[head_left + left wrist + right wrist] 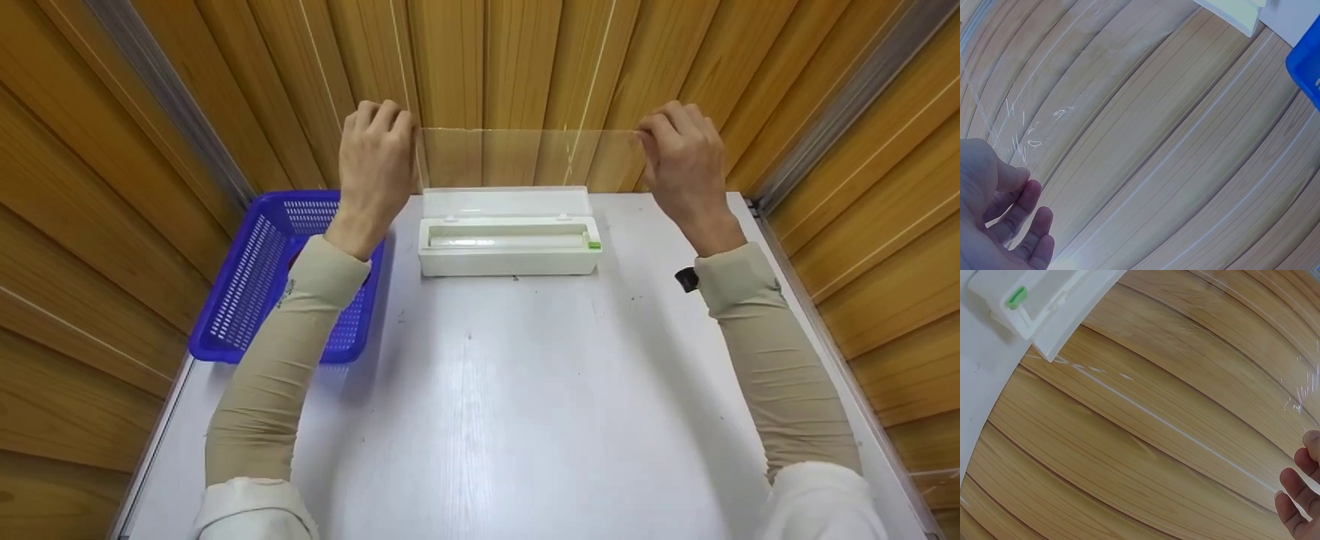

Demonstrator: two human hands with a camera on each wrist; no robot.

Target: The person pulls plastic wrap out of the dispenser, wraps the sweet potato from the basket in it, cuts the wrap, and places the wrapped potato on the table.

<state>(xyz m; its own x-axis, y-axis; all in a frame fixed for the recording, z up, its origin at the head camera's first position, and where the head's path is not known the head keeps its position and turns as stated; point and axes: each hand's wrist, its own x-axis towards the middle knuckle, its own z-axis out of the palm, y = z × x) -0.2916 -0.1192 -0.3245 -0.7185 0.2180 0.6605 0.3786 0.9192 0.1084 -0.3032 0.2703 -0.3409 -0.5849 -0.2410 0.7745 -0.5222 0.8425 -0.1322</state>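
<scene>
Two hands: the left hand [375, 165] and the right hand [686, 169] are held well apart, at about the same height, above the far side of the desk [510, 390].
Left grip: a clear film [525, 154] is pinched at its corner between thumb and forefinger; the other fingers are loosely bent.
Right grip: the film's opposite corner is pinched by thumb and forefinger, partly cut off in the right wrist view.
Film: its upper edge is stretched nearly straight between the hands, behind the box [510, 262] and in front of the wood-patterned wall [517, 60]; small creases are seen near both grips. Whether its lower end is joined to the box cannot be told.
Box: white, set near the desk's far edge, with the lid [506, 202] tipped back and a pale roll [502, 241] seen inside.
Green tab [595, 246]: seated at the box's right front corner.
Basket [240, 285]: blue, placed left of the box and partly covered by the left forearm; something red inside is mostly hidden.
Sleeves [274, 375]: beige, worn on both forearms.
</scene>
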